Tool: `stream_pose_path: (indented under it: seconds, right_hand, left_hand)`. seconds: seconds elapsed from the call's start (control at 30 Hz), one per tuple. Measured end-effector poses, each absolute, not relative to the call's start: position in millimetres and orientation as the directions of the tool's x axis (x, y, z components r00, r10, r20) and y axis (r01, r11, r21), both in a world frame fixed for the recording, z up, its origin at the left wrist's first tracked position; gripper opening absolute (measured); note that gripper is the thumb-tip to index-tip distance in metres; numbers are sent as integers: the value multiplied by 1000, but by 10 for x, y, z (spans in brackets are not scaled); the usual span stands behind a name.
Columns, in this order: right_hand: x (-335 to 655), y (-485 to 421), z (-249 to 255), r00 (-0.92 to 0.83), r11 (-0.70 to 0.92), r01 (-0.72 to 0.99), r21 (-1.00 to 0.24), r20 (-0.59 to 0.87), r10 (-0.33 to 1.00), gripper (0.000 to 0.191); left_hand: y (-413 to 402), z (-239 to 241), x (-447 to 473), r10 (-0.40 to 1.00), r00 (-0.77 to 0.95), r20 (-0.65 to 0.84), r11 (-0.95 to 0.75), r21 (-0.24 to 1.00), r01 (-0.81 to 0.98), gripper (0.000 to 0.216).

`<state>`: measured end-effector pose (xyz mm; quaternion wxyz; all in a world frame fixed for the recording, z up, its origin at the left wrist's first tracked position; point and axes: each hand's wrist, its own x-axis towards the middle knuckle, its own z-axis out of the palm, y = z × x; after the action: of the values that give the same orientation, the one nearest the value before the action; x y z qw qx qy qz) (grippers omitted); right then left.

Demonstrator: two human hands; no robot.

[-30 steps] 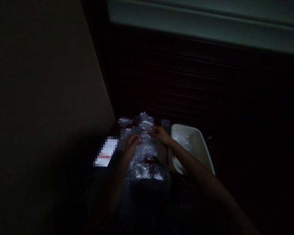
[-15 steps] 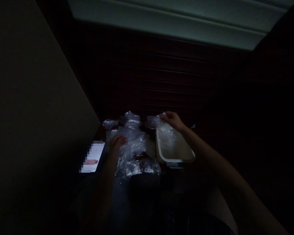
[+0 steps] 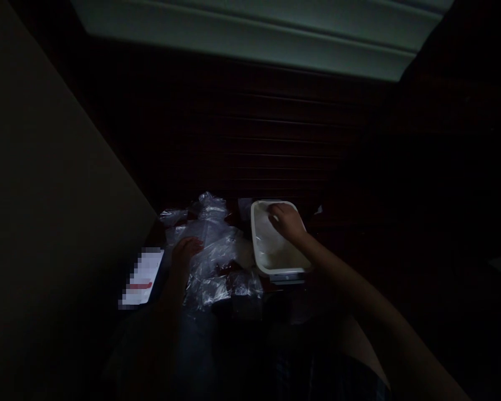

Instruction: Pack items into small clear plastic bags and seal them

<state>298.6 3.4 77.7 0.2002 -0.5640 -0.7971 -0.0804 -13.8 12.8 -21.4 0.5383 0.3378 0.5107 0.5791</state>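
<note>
In dim light, the right hand (image 3: pixel 288 221) dips into a white tub (image 3: pixel 256 245) just beside a heap of clear plastic bags (image 3: pixel 217 262), on which the left hand (image 3: pixel 185 250) rests. Whether either hand's fingers are apart or clamped on anything cannot be told in the gloom.

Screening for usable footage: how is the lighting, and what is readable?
Head view: badly underexposed, mostly black; the white rectangular plastic tub, the glinting crinkled clear plastic bags and a pale band at top read; left hand and right hand dim, fingers indistinct; pixelated patch lower left.
</note>
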Motion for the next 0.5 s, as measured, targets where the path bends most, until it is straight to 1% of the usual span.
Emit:
stream_pose_path:
  seconds: [0.1,0.17,0.27,0.37,0.43,0.5]
  right_hand:
    - [2886,1,662,-367,373,928,19,233,901,21]
    - [2842,4,606,-412,411,911,40,123,903,20]
    - [2839,21,545,-478,479,878,-7,29,878,24]
    - [2885,31,480,-512,508,857,-86,-47,857,35]
    - [2916,35,431,-504,495,861,-115,-73,861,41]
    - [2937,40,383,-499,488,863,-133,-71,863,43]
  left_hand:
    - [99,-166,-137,977,-152,-150,101,952,-290,27]
    - [79,-144,-136,978,-162,-130,78,953,-291,29]
    - [89,-150,-135,973,-191,-132,73,956,-286,30]
    - [136,-181,-138,958,-204,-201,140,950,-278,28]
    - [159,-199,-143,956,-198,-215,157,950,-272,28]
    - [167,-209,-149,963,-193,-190,136,955,-262,29]
